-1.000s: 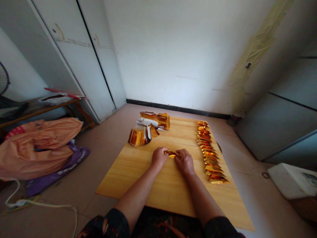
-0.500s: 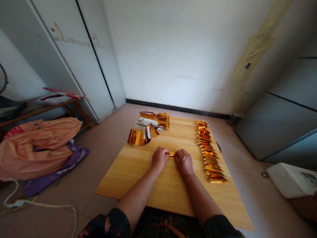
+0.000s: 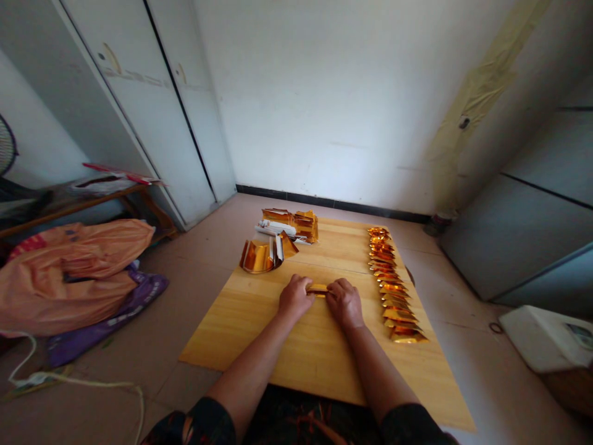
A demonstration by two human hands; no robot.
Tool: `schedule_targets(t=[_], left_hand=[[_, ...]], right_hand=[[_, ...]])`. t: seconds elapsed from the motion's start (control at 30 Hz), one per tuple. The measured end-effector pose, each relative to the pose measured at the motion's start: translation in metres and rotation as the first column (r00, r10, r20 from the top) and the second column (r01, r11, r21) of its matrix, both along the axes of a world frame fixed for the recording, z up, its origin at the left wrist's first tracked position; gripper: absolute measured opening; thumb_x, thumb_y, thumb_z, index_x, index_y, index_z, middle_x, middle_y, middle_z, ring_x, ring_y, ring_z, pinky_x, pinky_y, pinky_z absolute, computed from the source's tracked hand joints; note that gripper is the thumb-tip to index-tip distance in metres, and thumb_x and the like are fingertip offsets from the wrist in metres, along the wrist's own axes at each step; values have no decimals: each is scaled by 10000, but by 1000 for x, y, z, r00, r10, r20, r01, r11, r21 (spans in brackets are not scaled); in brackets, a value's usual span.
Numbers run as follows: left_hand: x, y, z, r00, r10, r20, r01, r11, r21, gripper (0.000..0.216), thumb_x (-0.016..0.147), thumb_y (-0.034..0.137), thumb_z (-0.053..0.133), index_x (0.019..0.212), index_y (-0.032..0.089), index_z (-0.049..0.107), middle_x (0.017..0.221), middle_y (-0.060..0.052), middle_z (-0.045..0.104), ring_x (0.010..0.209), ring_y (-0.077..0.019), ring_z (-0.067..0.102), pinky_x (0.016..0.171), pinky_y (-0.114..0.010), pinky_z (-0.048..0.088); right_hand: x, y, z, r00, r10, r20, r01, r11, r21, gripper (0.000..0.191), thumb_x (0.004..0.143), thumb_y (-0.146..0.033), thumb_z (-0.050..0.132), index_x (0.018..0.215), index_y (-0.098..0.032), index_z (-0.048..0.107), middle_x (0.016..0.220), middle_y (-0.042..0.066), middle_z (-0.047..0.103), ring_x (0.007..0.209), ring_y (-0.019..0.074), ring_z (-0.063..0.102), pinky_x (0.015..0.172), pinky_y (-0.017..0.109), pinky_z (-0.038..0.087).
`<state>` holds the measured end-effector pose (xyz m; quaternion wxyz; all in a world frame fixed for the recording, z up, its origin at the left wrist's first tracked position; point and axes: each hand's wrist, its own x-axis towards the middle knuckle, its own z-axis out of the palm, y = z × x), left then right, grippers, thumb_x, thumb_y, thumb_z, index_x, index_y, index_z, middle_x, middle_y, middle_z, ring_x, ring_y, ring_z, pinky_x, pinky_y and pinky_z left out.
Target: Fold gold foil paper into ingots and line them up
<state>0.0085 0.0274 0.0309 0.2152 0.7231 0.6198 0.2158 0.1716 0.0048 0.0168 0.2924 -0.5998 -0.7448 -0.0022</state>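
A small folded piece of gold foil paper [image 3: 319, 290] lies crosswise between my two hands, just above the wooden board. My left hand [image 3: 296, 295] is closed on its left end, and my right hand [image 3: 343, 301] pinches the right end. Both hands partly hide the piece. On the right side of the board runs a row of folded gold foil pieces [image 3: 396, 287], overlapping one another. Beyond my left hand stand curved gold foil sheets [image 3: 259, 256]. Farther back lies a stack of gold foil paper [image 3: 304, 225] beside a white bundle [image 3: 277, 228].
The wooden board [image 3: 319, 352] sits low over a tiled floor. Grey cabinets [image 3: 134, 111] stand at the left, with orange bags [image 3: 78, 272] and a white cable [image 3: 88, 384] on that side. A white box [image 3: 546, 337] stands at the right.
My left hand has shifted slightly left along the foil piece, and more of the piece shows between the hands. My right hand stays almost in place.
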Motion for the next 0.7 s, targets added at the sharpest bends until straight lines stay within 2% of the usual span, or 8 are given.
schedule_targets(t=[0.1,0.23,0.33,0.4,0.47,0.57,0.7], left_hand=[[-5,-1,-6,999,-25,28,24,999,28,329,708,188,633,1036,214,642,1015,-51,584,928,-175,568,836,-253,451],[-14,-6,-15,984,-96,149,73,986,153,400,671,93,601,1056,199,630,999,-43,586,927,-165,567,854,-261,464],[-25,-12,-19,956,-147,255,92,972,215,466,650,17,531,1071,195,623,1014,-31,577,766,-111,564,751,-226,489],[-33,-14,-19,947,-114,301,51,976,210,443,656,14,508,1044,190,627,997,-20,572,629,-72,519,678,-213,488],[-39,-15,-19,943,-67,325,-3,978,210,384,667,28,505,993,182,637,940,-10,573,616,-70,510,665,-207,481],[-44,-16,-20,947,-74,314,0,973,230,332,679,55,519,960,178,646,909,-9,581,643,-84,528,699,-219,481],[-43,-16,-21,959,-130,252,65,965,253,276,695,83,522,917,180,654,867,-7,587,645,-97,525,700,-233,475]], right_hand=[[-1,0,1,1000,0,24,-1,1000,17,162,809,-133,527,740,-202,656,788,26,599,751,133,520,670,245,281],[-3,-1,5,996,-28,84,26,999,25,198,837,-148,523,702,-202,658,717,26,586,700,134,492,668,259,256],[-3,-6,16,988,-48,147,41,998,44,223,860,-159,508,699,-206,655,680,23,574,678,135,475,662,270,238],[-2,-14,28,980,-68,187,55,996,75,234,875,-176,496,702,-213,650,672,20,568,668,136,470,661,282,232],[4,-27,40,976,-68,207,49,994,98,244,892,-197,478,726,-221,655,675,22,566,679,142,479,679,291,242],[28,-55,53,971,-47,233,22,994,107,263,914,-212,449,774,-237,670,681,24,578,690,148,501,711,300,269],[84,-104,49,971,-44,234,10,989,146,238,917,-249,465,818,-240,681,729,39,630,710,151,548,740,300,325]])
